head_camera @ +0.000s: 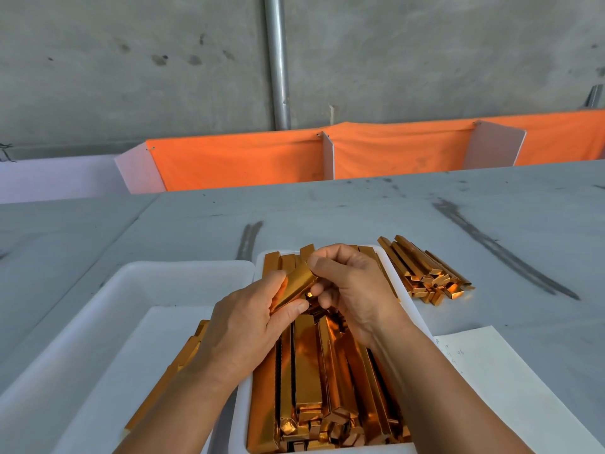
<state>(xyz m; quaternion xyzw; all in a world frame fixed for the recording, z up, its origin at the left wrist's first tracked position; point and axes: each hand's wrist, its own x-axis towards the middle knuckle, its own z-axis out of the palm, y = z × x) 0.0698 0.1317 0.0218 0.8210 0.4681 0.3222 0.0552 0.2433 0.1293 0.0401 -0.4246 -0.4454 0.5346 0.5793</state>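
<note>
A shiny gold foil box piece (296,285) is held up between both hands above the narrow white tray (406,290), which is packed with several long gold foil boxes (307,368). My left hand (244,326) grips the piece's lower end between thumb and curled fingers. My right hand (352,285) pinches its upper end, fingers curled over the top. The piece's far end is hidden behind my fingers.
A wide white tray (98,322) on the left holds a few gold boxes (186,352), partly hidden by my left forearm. A pile of gold boxes (425,270) lies on the grey table (360,211) at right. White paper (497,371) lies near right. Orange cloth partitions (245,158) line the back.
</note>
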